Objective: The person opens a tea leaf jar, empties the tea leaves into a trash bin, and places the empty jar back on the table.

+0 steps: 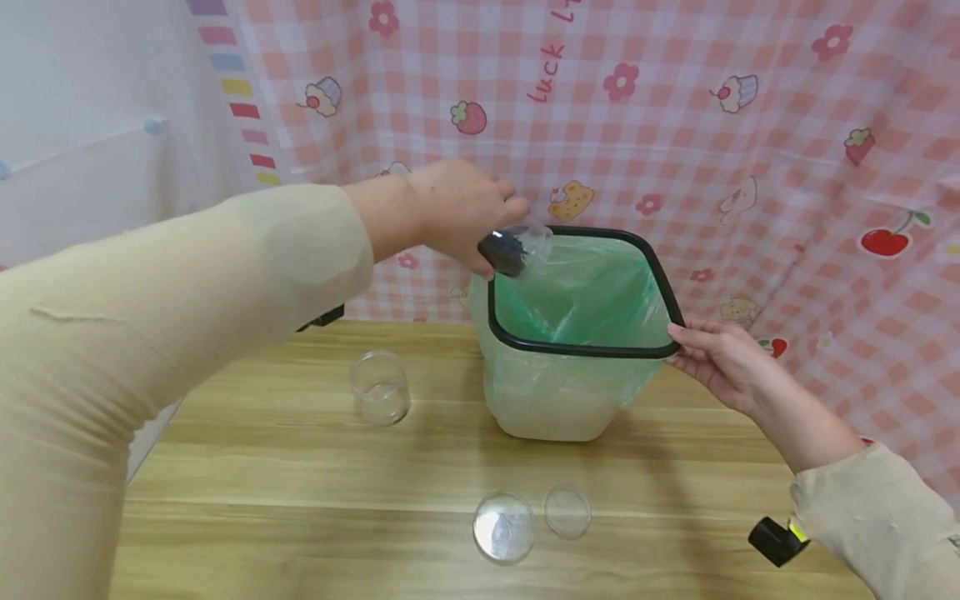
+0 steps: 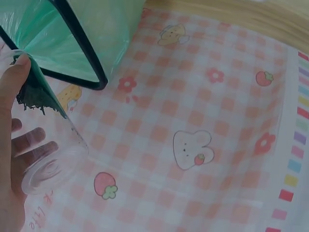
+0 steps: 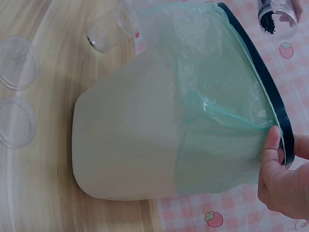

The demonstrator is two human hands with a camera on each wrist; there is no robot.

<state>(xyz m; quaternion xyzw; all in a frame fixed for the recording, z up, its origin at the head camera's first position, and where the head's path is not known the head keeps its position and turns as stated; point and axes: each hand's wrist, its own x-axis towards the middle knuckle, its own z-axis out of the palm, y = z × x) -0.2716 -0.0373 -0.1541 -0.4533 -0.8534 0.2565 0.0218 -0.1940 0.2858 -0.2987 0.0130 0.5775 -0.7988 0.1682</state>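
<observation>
My left hand (image 1: 461, 208) grips a clear plastic jar (image 1: 537, 243), tipped over the left edge of a trash can (image 1: 551, 412). Dark, shredded-looking contents (image 1: 502, 252) lie toward the jar's base; its mouth faces the can. In the left wrist view, a dark clump (image 2: 38, 94) clings inside the jar near my thumb. A green plastic bag (image 1: 570, 287) lines the can and folds over outside, beneath the black rim (image 1: 585, 350). My right hand (image 1: 723, 367) pinches that rim at the front right corner, thumb and fingers on opposite sides in the right wrist view.
A second clear jar (image 1: 381, 390) stands on the wooden table (image 1: 300, 500), left of the can. Two clear round lids (image 1: 504, 527) (image 1: 567, 512) lie near the front. A pink checked cloth (image 1: 675, 150) hangs close behind the can.
</observation>
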